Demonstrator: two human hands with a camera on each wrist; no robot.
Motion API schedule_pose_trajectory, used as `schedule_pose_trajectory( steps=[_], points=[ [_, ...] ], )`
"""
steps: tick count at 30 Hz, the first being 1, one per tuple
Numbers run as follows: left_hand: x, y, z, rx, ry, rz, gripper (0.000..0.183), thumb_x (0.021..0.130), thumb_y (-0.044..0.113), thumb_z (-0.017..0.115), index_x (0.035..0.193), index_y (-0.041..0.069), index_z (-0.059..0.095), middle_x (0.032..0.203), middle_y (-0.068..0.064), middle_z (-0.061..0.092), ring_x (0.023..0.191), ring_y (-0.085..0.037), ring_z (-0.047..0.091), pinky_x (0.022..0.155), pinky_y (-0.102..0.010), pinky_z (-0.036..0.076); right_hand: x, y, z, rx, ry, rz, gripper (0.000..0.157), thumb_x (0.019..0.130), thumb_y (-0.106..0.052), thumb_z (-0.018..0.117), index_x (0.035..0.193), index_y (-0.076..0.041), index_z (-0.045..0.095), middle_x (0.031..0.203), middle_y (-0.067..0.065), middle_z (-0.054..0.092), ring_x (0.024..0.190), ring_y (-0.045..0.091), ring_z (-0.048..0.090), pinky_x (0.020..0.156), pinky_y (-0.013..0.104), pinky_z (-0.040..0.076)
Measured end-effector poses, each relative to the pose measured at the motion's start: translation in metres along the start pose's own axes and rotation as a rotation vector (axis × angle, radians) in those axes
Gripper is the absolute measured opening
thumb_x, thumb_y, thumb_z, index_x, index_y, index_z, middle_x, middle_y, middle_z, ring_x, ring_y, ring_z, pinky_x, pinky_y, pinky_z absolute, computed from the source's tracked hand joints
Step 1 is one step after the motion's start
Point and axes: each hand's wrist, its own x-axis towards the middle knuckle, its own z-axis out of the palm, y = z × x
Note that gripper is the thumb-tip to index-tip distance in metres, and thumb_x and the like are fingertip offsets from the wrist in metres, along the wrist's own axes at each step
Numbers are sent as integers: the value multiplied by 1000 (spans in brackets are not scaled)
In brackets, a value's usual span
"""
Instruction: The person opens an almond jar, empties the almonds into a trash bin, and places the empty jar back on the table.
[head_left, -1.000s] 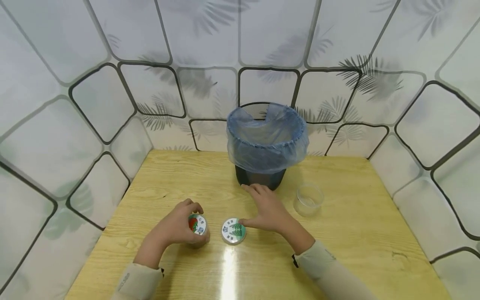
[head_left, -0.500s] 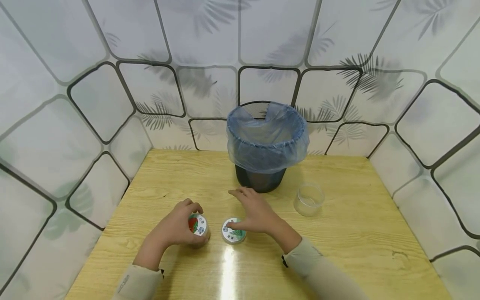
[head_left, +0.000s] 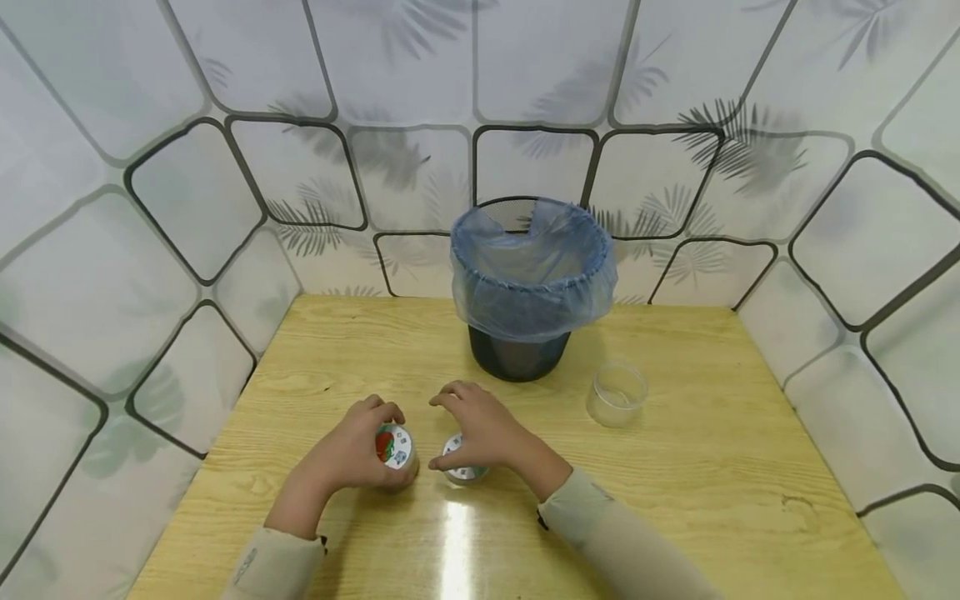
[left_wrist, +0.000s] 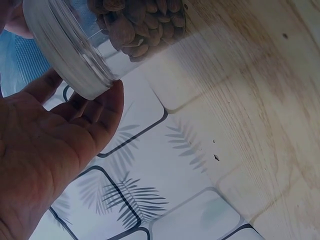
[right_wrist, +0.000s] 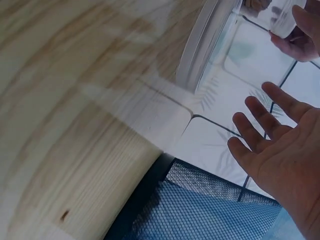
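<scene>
My left hand (head_left: 341, 454) grips a clear jar of brown nuts (left_wrist: 145, 27) round its lid. The jar's white lid top, printed with a red and green picture (head_left: 397, 448), shows between thumb and fingers. Just right of it, my right hand (head_left: 483, 429) hovers over a flat round lid (head_left: 466, 474) on the table. That hand's thumb crosses the lid, and much of its green print is hidden. In the right wrist view, the right fingers (right_wrist: 257, 107) are spread and apart from the lid's rim (right_wrist: 192, 60).
An open, clear plastic tub (head_left: 617, 408) stands on the wooden table (head_left: 720, 467) to the right. Behind the hands is a dark mesh bin (head_left: 517, 354) lined with a blue bag (head_left: 532, 308). Patterned walls (head_left: 420, 67) enclose the table on three sides.
My right hand has moved left, from the lid's right side to over it, covering more of its print. The left hand has kept its grip on the jar.
</scene>
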Motion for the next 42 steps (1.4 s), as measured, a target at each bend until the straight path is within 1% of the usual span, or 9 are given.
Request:
schedule_pose_trajectory(
  steps=[3, 7, 12, 18, 25, 34, 42],
  points=[
    [1, 1, 0, -5, -6, -4, 61, 72, 36, 95, 120, 11, 69, 108, -1, 58, 98, -24, 56, 75, -32, 54, 4, -2, 3, -5, -14, -5, 88, 76, -61, 90, 147, -19, 61, 148, 2, 56, 137, 25, 54, 112, 46, 52],
    [2, 1, -1, -10, -8, -4, 60, 72, 36, 96, 119, 11, 69, 107, 0, 58, 98, -22, 55, 74, -32, 54, 7, -5, 7, 7, -36, -7, 86, 77, -61, 90, 147, -20, 61, 150, 0, 53, 138, 23, 53, 111, 45, 52],
    [2, 1, 0, -14, -4, 2, 58, 71, 35, 96, 117, 12, 69, 106, -1, 58, 97, -22, 54, 73, -32, 54, 10, -10, 11, 28, -66, -13, 88, 78, -59, 91, 151, -20, 59, 152, -2, 50, 139, 20, 51, 110, 42, 54],
    [1, 1, 1, -20, -1, 5, 60, 71, 37, 97, 118, 11, 69, 108, -1, 58, 97, -21, 54, 72, -30, 54, 15, -14, 18, 0, -78, -26, 94, 75, -62, 91, 151, -19, 58, 151, -2, 51, 137, 20, 52, 109, 38, 54],
    [0, 2, 1, -48, 8, 7, 58, 70, 29, 97, 118, 10, 69, 107, -2, 58, 99, -25, 54, 71, -29, 55, 17, -20, 26, 36, -108, -46, 90, 77, -57, 92, 150, -16, 59, 153, 0, 49, 139, 20, 50, 110, 38, 53],
    [0, 0, 2, -61, 28, 40, 57, 69, 25, 96, 116, 8, 70, 104, -2, 59, 97, -25, 55, 68, -27, 54, 21, -28, 31, 26, -89, -57, 94, 75, -57, 92, 152, -15, 56, 155, 3, 49, 138, 22, 51, 111, 36, 53],
    [0, 1, 1, -64, 31, 49, 53, 68, 25, 97, 113, 12, 70, 104, -2, 59, 95, -21, 55, 71, -27, 54, 24, -29, 36, 32, -109, -55, 89, 75, -58, 93, 146, -15, 60, 154, 3, 50, 135, 20, 52, 109, 33, 53]
  ],
)
